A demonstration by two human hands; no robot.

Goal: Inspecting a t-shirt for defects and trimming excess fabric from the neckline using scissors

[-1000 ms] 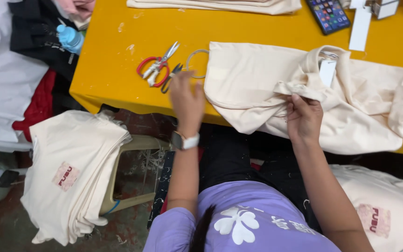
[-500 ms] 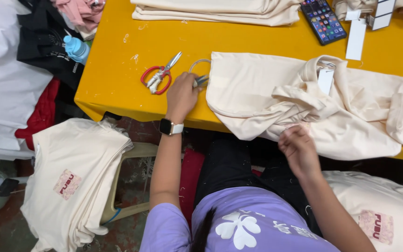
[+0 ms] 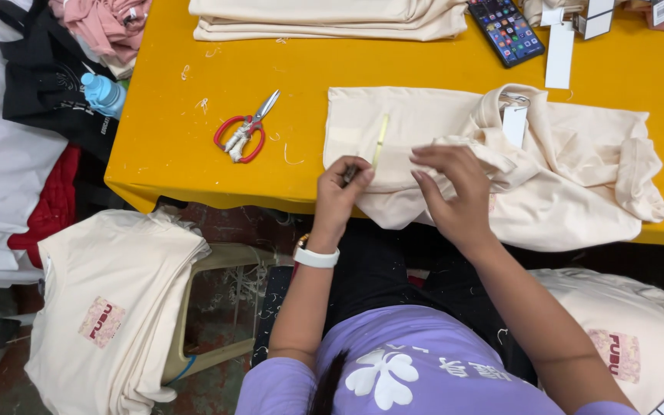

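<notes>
A cream garment [image 3: 570,192] lies crumpled on the yellow table [image 3: 186,165], with a white hang tag [image 3: 514,123] at its collar. My left hand [image 3: 340,200], with a white watch on the wrist, is closed on the lower end of a thin pale yellow strip [image 3: 380,138]. The strip looks like a measuring tape and lies up across the garment's flat left part. My right hand [image 3: 455,192] rests on the fabric just right of the strip, fingers spread and pointing left, holding nothing. Red-handled scissors [image 3: 244,134] lie on the table to the left of my left hand.
A stack of folded cream garments [image 3: 324,19], a phone [image 3: 506,29] and white card tags [image 3: 560,54] sit at the table's far side. A pile of cream shirts [image 3: 109,307] rests on a stool at the lower left, with more at the lower right [image 3: 639,338]. A blue bottle [image 3: 103,94] lies among clothes on the left.
My left hand picked up the pale strip from beside the scissors and brought it right onto the garment. My right hand dropped off the table edge, then came back onto the fabric.
</notes>
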